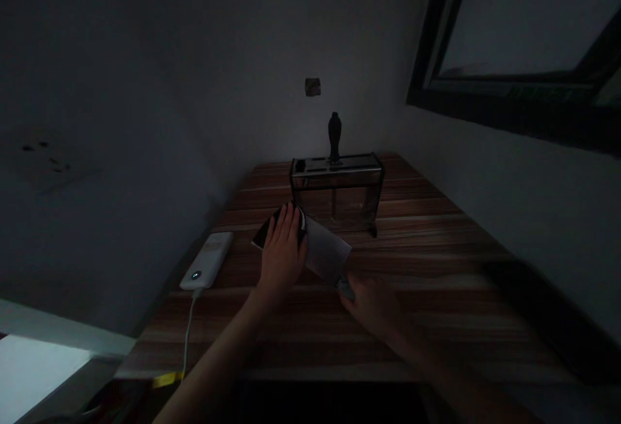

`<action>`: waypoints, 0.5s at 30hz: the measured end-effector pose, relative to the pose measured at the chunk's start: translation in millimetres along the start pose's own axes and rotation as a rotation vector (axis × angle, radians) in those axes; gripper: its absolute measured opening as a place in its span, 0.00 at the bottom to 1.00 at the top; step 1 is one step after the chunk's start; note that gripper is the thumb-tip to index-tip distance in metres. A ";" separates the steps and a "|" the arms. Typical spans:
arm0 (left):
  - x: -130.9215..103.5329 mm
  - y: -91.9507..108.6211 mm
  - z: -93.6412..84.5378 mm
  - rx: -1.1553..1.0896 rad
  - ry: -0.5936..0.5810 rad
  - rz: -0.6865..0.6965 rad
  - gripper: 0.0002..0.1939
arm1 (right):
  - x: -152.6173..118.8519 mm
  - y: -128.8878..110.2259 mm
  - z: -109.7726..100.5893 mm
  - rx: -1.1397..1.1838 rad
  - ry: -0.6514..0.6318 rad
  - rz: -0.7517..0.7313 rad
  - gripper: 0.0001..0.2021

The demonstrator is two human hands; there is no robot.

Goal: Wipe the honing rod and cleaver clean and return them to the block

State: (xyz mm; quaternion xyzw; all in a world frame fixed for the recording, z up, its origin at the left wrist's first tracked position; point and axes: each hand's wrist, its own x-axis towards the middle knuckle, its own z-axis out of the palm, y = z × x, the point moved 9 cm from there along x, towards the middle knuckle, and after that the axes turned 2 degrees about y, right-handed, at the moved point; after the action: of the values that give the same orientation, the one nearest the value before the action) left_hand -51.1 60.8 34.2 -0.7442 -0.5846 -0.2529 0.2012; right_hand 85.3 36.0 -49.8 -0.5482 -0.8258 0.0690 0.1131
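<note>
My right hand (366, 301) is closed round the handle of a cleaver (327, 249), whose broad, pale blade points up and left over the table. My left hand (284, 243) lies with its fingers stretched flat on a dark, glossy flat piece (262, 235) at the blade's far end. Whether that piece is a cover or a cloth I cannot tell. Just beyond both hands stands a clear knife block (337, 181) with a dark frame. One dark-handled tool (334, 136) stands upright in it, its lower part hard to make out.
The striped wooden table (427, 249) meets walls on the left and right. A white power bank (208, 259) with a cable (187, 333) lies at the left edge. A dark long object (548, 314) lies at the right. A dark-framed board (514, 81) is on the right wall.
</note>
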 end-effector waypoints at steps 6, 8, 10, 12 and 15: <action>-11.2 27.4 7.4 -0.002 -0.066 0.057 0.27 | -0.1 -0.4 -0.4 0.011 0.006 -0.008 0.11; -14.7 38.2 9.7 -0.008 -0.096 0.075 0.27 | 0.1 -0.7 -0.4 0.024 -0.011 -0.008 0.11; -18.1 49.1 11.3 -0.027 -0.115 0.093 0.27 | 0.3 -2.0 -2.0 0.043 -0.020 -0.014 0.12; -21.9 59.8 12.9 -0.059 -0.129 0.108 0.27 | 0.1 -1.7 -3.9 0.051 -0.028 -0.003 0.13; -28.8 76.0 15.5 -0.153 -0.164 0.123 0.27 | -1.0 -0.2 -3.9 0.058 -0.039 0.008 0.12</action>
State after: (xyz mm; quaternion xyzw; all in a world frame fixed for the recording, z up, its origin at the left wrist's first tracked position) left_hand 19.6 30.0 4.0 -0.8099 -0.5314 -0.2223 0.1107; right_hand 86.5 34.9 -46.1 -0.5467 -0.8232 0.1042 0.1126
